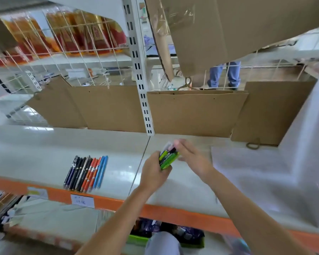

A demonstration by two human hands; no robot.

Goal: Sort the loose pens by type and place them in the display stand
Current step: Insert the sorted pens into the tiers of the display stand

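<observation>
Left hand (153,171): grip closed around a small bundle of bright green pens (167,159), held above the glossy white shelf (44,144) near its centre seam. Right hand (191,156): fingers extended and loose, fingertips touching the blurred upper end of the bundle; nothing gripped. A sorted row of dark, orange and blue pens (87,173) lies side by side on the shelf, left of the hands and well apart from them, near the orange front rail (173,212). Flat brown cardboard sheets (191,111) stand against the back wire grid.
</observation>
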